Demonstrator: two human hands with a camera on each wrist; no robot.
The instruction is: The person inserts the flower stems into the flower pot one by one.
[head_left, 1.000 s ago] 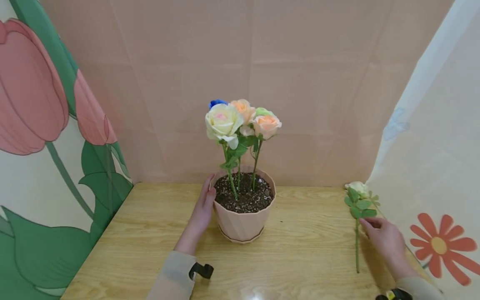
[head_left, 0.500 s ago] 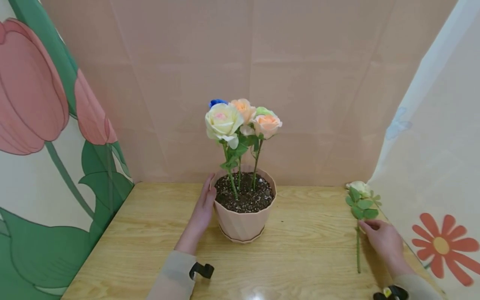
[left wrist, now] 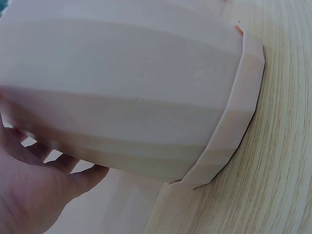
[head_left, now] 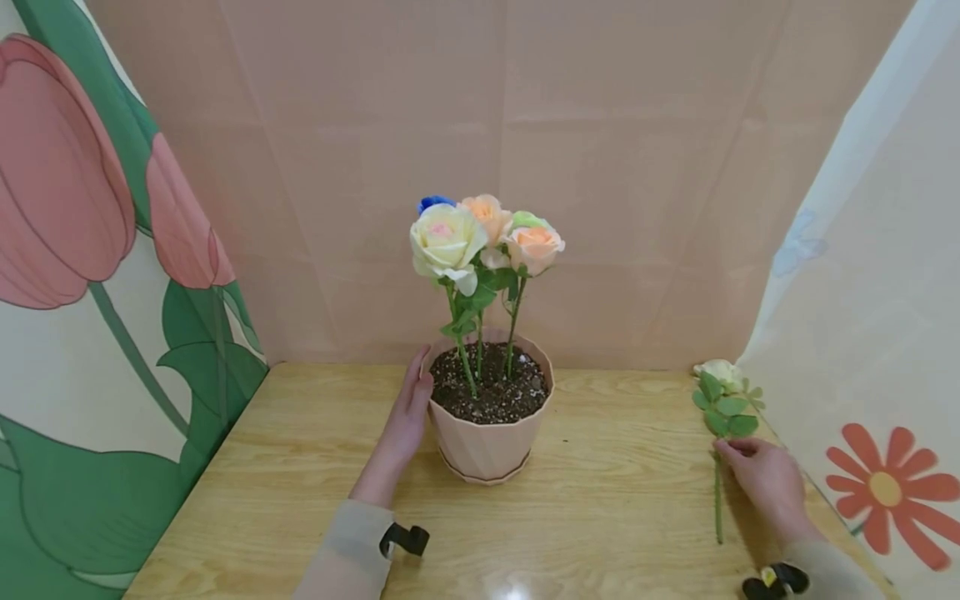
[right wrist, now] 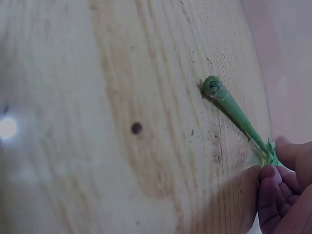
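My left hand (head_left: 403, 423) rests against the left side of a pale pink faceted flowerpot (head_left: 486, 450), fingers lying along its wall; the left wrist view shows the same hand (left wrist: 36, 187) beside the pot. Dark soil (head_left: 491, 404) fills the pot, and several upright roses stand in it: a large cream one (head_left: 447, 242), peach ones (head_left: 536, 248), a blue one (head_left: 435, 204) and a greenish one. At the table's right side, my right hand (head_left: 768, 485) pinches the stem of a white rose (head_left: 723, 373) lying flat. Its cut stem end (right wrist: 213, 87) points away from my fingers in the right wrist view.
The wooden table (head_left: 622, 500) meets a pink cloth backdrop (head_left: 637, 208) behind the pot. A tulip-printed panel (head_left: 67, 375) borders the left side. A pale sheet with a red printed flower (head_left: 885, 490) borders the right, close to my right hand.
My right hand has slid slightly down and left along the rose stem, its fingertips closing around it. The left hand and pot stay in place.
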